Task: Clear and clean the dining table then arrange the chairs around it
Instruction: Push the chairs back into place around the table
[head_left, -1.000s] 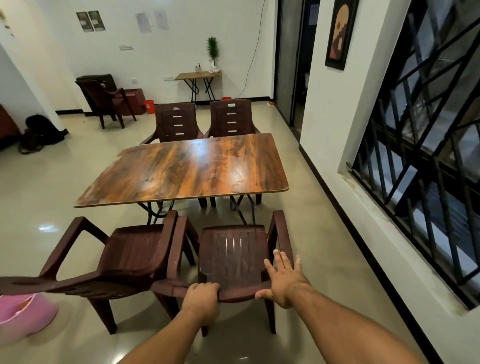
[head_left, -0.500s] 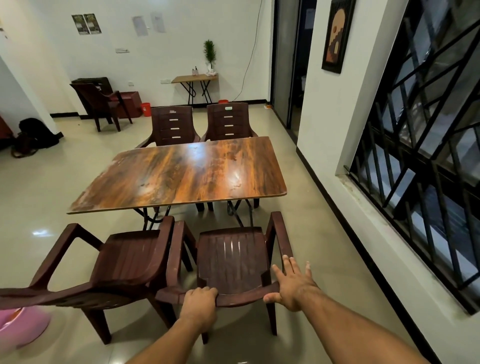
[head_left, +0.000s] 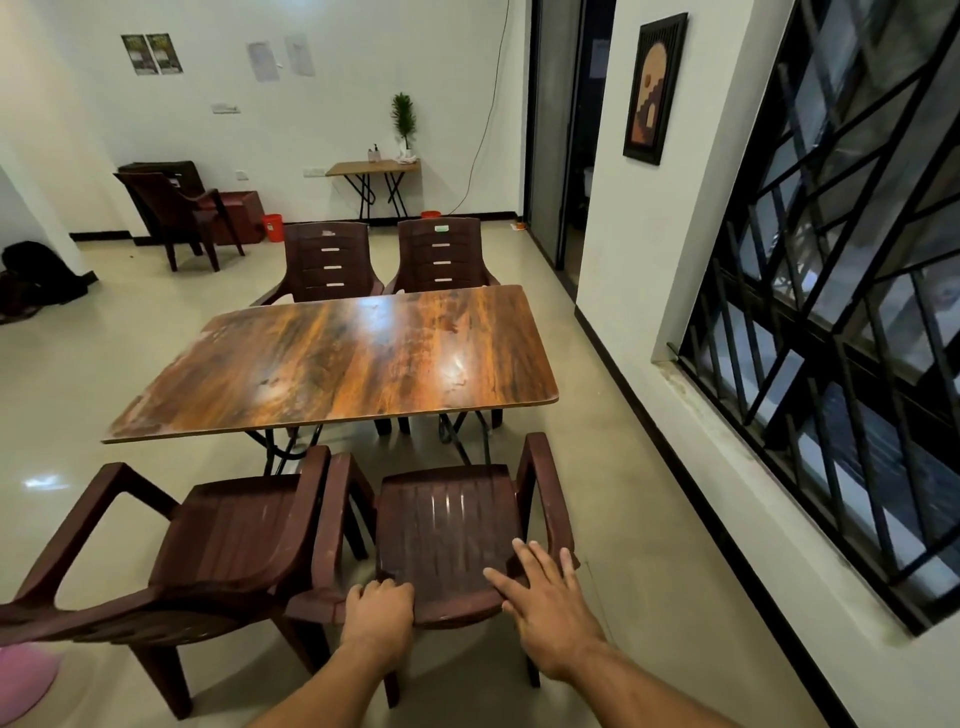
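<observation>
Table straight ahead. The chair faces it right below me, tight beside a second chair. My left hand curls over its backrest rim; my right hand lies flat on the rim, fingers spread.

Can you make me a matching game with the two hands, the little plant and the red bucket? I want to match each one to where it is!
Things:
1. left hand
2. right hand
3. little plant
4. red bucket

Places:
A. on the floor by the far wall
B. lies flat, fingers straight, on the near chair back
C. stands on the side table
D. curls round the same chair's back edge

Pairs: 1-D, 2-B, 3-C, 4-A
</observation>
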